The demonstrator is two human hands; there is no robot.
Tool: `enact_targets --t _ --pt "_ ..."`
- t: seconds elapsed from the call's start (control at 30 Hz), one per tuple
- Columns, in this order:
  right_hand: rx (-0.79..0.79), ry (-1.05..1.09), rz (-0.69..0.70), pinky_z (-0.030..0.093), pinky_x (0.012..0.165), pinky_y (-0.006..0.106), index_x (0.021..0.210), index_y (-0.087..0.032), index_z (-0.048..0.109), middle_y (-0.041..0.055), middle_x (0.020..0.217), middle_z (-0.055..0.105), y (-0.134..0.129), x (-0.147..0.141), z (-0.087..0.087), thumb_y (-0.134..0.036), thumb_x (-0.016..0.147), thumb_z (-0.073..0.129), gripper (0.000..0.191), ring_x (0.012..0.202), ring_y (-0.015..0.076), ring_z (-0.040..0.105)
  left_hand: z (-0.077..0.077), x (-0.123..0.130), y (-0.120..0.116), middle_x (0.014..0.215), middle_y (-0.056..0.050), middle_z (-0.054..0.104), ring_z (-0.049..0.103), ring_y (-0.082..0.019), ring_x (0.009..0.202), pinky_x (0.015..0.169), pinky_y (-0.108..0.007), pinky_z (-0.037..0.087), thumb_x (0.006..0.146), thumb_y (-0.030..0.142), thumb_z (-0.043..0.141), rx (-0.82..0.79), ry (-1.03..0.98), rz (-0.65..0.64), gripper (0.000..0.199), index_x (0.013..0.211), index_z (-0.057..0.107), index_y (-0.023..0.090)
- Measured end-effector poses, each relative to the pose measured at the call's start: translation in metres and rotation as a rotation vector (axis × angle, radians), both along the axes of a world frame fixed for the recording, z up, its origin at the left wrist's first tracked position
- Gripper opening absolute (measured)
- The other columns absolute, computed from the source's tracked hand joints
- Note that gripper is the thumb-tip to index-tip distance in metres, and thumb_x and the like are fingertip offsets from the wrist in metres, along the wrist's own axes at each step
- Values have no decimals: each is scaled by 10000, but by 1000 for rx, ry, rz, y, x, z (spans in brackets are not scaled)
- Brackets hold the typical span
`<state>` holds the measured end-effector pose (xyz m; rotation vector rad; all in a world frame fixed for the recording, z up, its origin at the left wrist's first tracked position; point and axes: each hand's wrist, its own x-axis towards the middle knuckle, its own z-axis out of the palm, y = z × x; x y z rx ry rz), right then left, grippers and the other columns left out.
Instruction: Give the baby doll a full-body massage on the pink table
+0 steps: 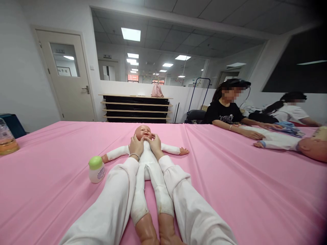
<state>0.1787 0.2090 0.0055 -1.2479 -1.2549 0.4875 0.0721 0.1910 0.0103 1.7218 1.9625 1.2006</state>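
Note:
A baby doll (148, 161) with a white cloth body lies on its back on the pink-covered table (219, 190), head away from me and arms spread. My left hand (136, 145) rests against the left side of its chin and neck, its fingers curved round the jaw. On the opposite side, my right hand (154, 144) cups the jaw in the same way, thumb near the chin. Both thumbs lie close together below the mouth. By the doll's hand on the left stands a small bottle with a green lid (97, 169).
At the right, a person in a black shirt (226, 110) touches another doll (281, 139); a second person in white (293, 110) sits beyond. A container of amber liquid (8, 139) stands at the left edge. Shelving (136, 109) is behind the table.

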Motion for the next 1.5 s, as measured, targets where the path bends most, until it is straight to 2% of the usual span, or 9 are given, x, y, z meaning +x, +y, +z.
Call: enact_targets --t 0.3,0.53,0.8,1.0,1.2,1.5 --pt "-8 -31 -12 421 822 302 950 -149 516 95 1034 577 0 0 0 -228 584 689 412 966 199 542 3 1 -3 1275 -142 448 475 -271 1140 882 -341 396 804 562 415 -18 2 10 599 1262 384 176" --pt "-3 -22 4 420 834 308 960 -154 518 89 1047 574 2 0 -2 -235 601 674 400 962 197 541 1 1 -2 1270 -140 450 489 -279 1116 884 -347 402 786 579 429 3 -19 6 632 1268 378 174" --pt "7 -6 -12 422 827 303 930 -152 533 89 1021 583 3 0 -2 -207 687 574 252 933 180 547 -1 2 1 1267 -131 455 483 -248 1128 890 -355 396 891 396 298 9 3 22 435 1250 385 166" --pt "-23 -2 -1 417 822 301 945 -149 528 92 1027 583 -1 -1 2 -288 611 669 388 939 194 543 -1 1 0 1255 -139 462 511 -279 1088 864 -367 412 833 544 359 -6 -10 17 566 1255 382 169" --pt "-16 -16 -15 416 816 296 955 -145 527 92 1013 589 0 -1 0 -295 606 677 408 935 191 544 -3 1 1 1289 -145 436 445 -259 1172 927 -359 368 836 507 384 33 -11 4 572 1282 353 151" --pt "-22 -32 -15 416 826 294 961 -141 522 96 1020 584 -1 -2 1 -246 605 683 404 941 193 544 -4 0 3 1254 -138 465 490 -267 1116 893 -345 393 788 576 434 34 -24 12 636 1262 375 156"
